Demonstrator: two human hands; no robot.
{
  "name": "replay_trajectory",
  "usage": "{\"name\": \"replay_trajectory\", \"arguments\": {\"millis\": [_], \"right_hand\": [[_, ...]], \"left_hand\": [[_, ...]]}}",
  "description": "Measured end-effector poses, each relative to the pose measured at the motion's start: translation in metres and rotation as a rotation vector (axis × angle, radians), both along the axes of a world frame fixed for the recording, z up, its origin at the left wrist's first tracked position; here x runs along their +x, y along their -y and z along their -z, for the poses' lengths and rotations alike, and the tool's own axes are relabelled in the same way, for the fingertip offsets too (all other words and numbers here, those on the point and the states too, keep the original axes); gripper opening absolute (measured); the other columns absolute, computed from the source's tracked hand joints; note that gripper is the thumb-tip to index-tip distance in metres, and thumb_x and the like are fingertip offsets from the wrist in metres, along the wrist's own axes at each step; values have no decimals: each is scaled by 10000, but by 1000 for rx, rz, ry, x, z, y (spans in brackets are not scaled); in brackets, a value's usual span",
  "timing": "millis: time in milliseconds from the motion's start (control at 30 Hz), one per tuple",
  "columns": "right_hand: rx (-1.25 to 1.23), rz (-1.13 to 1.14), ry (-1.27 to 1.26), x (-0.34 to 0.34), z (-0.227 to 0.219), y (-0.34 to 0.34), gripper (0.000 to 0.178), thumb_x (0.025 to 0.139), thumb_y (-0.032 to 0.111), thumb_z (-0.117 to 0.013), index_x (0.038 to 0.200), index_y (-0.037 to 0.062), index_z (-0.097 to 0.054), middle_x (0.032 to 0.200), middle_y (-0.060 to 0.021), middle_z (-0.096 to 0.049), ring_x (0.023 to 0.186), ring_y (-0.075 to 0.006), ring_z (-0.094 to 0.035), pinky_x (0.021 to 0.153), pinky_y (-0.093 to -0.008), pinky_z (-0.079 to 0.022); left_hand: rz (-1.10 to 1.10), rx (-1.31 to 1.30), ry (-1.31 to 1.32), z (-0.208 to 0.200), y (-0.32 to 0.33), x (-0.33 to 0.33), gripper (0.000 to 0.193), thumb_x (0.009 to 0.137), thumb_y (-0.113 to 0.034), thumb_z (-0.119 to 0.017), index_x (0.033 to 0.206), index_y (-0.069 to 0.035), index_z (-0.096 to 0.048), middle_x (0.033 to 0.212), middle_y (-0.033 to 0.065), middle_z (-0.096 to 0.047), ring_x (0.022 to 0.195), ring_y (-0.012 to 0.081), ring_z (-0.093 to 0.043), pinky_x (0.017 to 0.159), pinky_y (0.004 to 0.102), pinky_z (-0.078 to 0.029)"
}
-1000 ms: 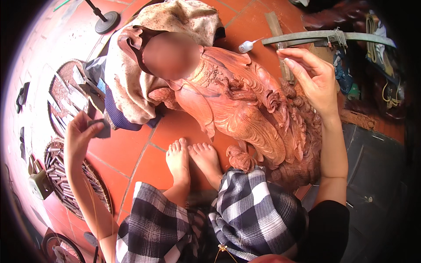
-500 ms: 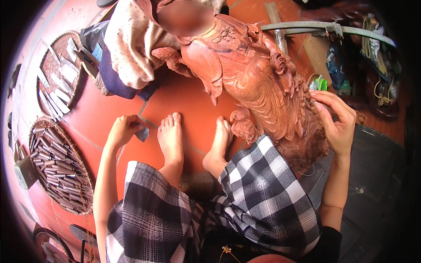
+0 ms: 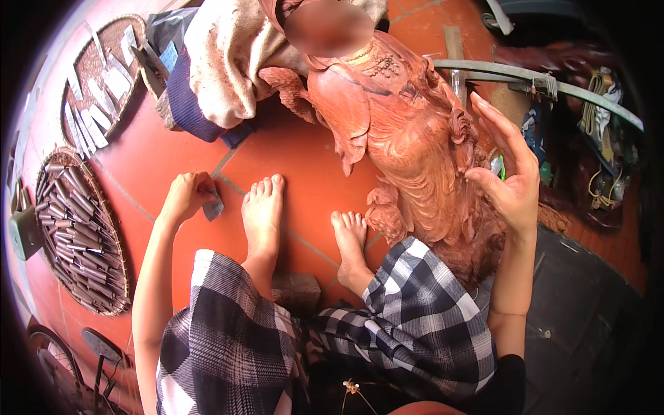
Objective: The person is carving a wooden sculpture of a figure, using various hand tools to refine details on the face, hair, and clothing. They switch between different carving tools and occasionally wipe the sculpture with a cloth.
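Two plaid trouser legs (image 3: 422, 325) come nearest, knees spread, apparently to make room; the statue's lower end sits right by your right knee, contact hard to tell. Your bare feet (image 3: 263, 218) are flat on the orange tiles (image 3: 304, 159), likely for balance.

Your left hand (image 3: 185, 199) hangs beside your left foot, thumb and fingertips pinched on a small grey scrap (image 3: 213, 206); thin and flat, so a pinch is enough. Your right hand (image 3: 508, 180) is raised at the statue's right-hand edge, thumb and fingers wide, nothing visible between them; can't tell if the thumb touches wood.

The statue (image 3: 408, 166), reddish carved wood, slants from your right knee to top centre. Its upper end leans on bunched cloth (image 3: 221, 62), probably as padding against the hard floor.

Off left, a basket (image 3: 120, 242) corrals loose dark tubes (image 3: 76, 235), seemingly so they don't roll. Beyond it, a flat tray (image 3: 104, 38) carries pale strips (image 3: 97, 124), spread out, maybe for easy picking. Far right, a metal bar (image 3: 477, 67) reaches past the statue.
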State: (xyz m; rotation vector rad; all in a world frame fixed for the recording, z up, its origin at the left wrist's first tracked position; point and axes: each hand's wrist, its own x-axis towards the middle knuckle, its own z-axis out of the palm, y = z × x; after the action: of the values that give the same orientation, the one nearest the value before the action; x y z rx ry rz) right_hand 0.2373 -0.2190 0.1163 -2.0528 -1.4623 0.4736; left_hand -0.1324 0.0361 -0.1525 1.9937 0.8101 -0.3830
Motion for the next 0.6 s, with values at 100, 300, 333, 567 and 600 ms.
{"name": "replay_trajectory", "arguments": {"millis": [100,300,333,567,600], "right_hand": [[-79,7,-131,3,5,0,861,642,215,-877,1366,-51,-494,1422,-174,-513,1324,-287,-498,1129,-401,-358],[-102,-98,-176,24,0,-3,747,649,111,-864,1313,-39,-557,1296,-166,-623,1221,-258,-591,1057,-369,-439],[-127,-127,-172,32,-4,-2,723,654,96,-858,1302,-40,-567,1278,-164,-635,1208,-251,-599,1047,-364,-447],[-104,50,-385,66,-5,22,476,813,-2,-737,1268,-12,-599,1195,-126,-674,1144,-188,-621,979,-313,-494],[-106,82,-422,62,-2,24,439,822,7,-734,1244,-19,-616,1188,-123,-675,1132,-194,-628,975,-318,-499]], "left_hand": [[39,15,-49,-4,-2,4,218,668,18,-756,870,11,-676,806,124,-719,778,235,-713,732,347,-552],[25,19,-61,8,-3,-1,234,659,8,-768,878,3,-688,802,133,-705,769,231,-690,713,344,-541],[11,32,-56,7,-3,-2,226,661,9,-766,873,3,-685,792,130,-702,760,228,-689,708,343,-540],[-50,77,-27,4,9,-2,208,688,1,-754,883,1,-681,793,120,-697,749,212,-686,698,332,-537],[-57,83,-26,3,9,-1,207,693,-1,-752,887,0,-682,796,119,-697,751,210,-686,697,331,-537]]}}
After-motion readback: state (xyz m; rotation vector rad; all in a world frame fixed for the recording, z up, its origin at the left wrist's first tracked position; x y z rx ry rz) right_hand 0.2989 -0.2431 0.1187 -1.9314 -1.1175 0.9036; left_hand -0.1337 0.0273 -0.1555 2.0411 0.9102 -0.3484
